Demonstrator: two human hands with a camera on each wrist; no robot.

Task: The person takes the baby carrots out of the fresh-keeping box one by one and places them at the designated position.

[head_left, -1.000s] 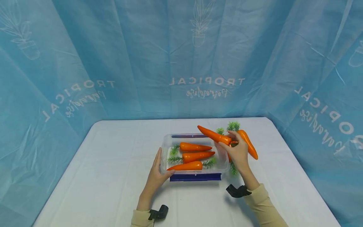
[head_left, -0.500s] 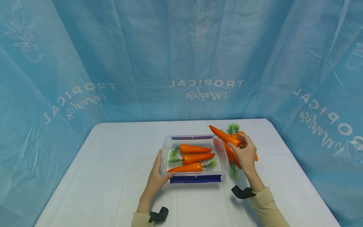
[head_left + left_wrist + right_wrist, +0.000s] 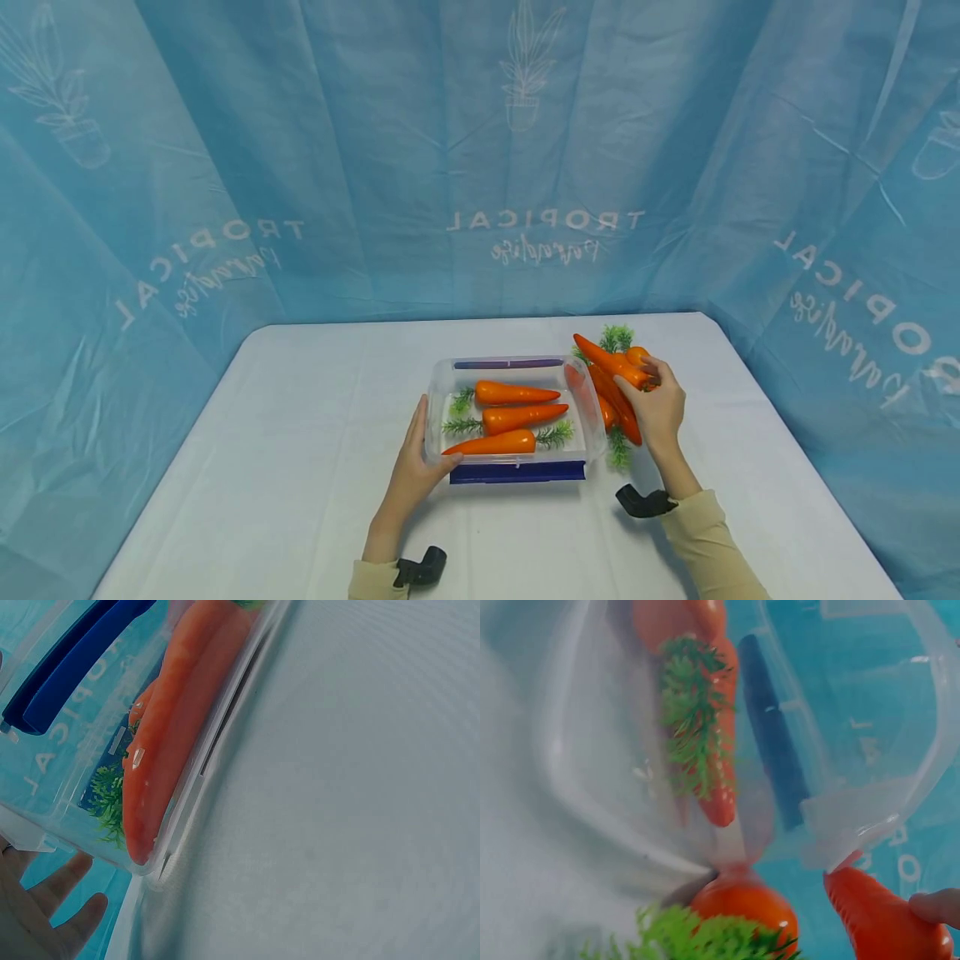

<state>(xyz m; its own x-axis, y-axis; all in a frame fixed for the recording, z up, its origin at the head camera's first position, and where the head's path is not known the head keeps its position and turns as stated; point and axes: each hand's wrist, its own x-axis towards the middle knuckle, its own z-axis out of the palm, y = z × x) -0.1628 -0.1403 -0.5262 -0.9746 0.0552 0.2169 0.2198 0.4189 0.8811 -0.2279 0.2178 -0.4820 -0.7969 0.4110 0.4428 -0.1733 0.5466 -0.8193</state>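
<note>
A clear plastic container with blue clips holds 3 orange toy carrots with green leafy tops. My left hand rests against its left side, thumb at the near-left rim. In the left wrist view, the fingers look straight and spread beside the container's corner. To the right, my right hand pinches a carrot by its thick end, the tip pointing far left. That carrot is above a pile of other carrots. In the right wrist view, only one fingertip shows on the held carrot.
Leafy tops stick out from the near end of the pile, and more leaves from its far end. The pile lies close against the container's right wall. A white-covered table lies below, with a blue printed curtain behind it.
My right hand has moved to the right with the carrot, from over the container's far-right corner to over the pile. The left hand and the container stay in place.
</note>
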